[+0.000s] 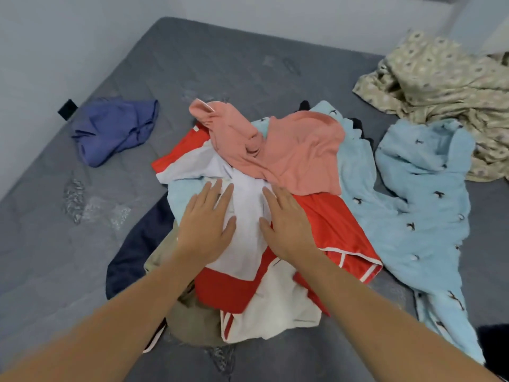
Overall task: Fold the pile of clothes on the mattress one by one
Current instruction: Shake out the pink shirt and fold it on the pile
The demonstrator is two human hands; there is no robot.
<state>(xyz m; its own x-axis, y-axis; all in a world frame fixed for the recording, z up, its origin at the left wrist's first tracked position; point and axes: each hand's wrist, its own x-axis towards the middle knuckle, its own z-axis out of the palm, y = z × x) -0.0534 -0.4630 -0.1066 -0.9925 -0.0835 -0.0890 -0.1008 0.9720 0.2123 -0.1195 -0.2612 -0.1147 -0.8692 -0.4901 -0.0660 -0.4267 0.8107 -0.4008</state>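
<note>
A heap of clothes lies in the middle of the grey mattress (55, 271). On top is a red and white garment (248, 221) with a pink garment (297, 153) draped over its far side. A light blue patterned garment (413, 216) spreads to the right, and dark navy cloth (132, 255) and khaki cloth (192, 323) stick out at the near left. My left hand (206, 224) lies flat on the white part with fingers straight. My right hand (286, 224) lies flat beside it, partly on the red cloth.
A purple-blue garment (115, 130) lies apart at the far left of the mattress. A beige flowered cloth (440, 86) is bunched at the far right. Pale walls (41, 51) run close along the left and far sides. A small black object (67, 109) sits on the left wall.
</note>
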